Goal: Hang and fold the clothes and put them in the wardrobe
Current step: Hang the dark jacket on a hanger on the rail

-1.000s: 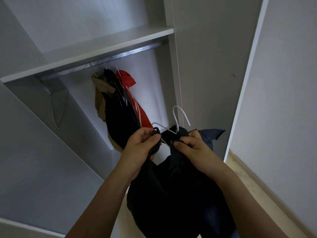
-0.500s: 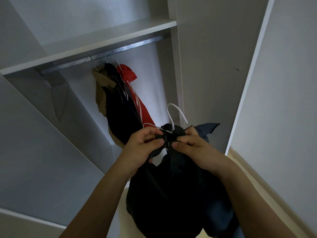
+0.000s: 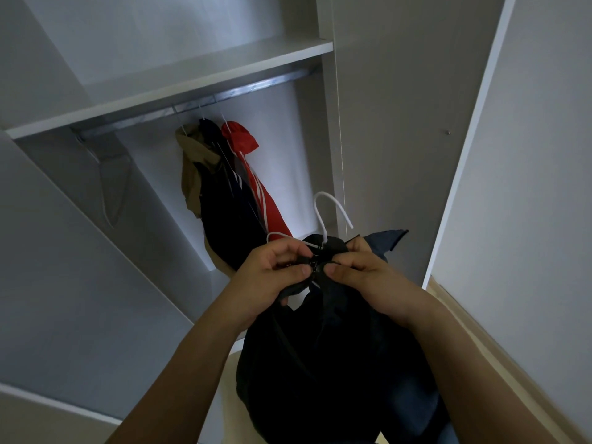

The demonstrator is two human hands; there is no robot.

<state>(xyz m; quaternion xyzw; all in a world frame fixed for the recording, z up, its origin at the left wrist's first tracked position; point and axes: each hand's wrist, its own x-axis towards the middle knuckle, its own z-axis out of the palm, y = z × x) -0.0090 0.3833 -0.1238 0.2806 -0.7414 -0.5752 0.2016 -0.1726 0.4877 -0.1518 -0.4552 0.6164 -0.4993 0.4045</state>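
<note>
Head view: a dark jacket point(image 3: 320, 363) on a white hanger point(image 3: 323, 216) is held before the open wardrobe point(image 3: 205, 68). Its collar is pinched by the left hand point(image 3: 272, 277) and right hand point(image 3: 362, 274), thumbs nearly touching at the zip. The jacket hangs lengthwise downward; the hook points up toward the rail point(image 3: 198, 100), where other clothes point(image 3: 224, 193) are hung.

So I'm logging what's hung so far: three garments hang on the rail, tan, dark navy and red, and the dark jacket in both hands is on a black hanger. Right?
One thing is off: the hanger is white, not black, as the head view shows. The rest stands: tan garment, dark navy garment and red garment hang on the rail, and left hand and right hand hold the dark jacket.
</note>
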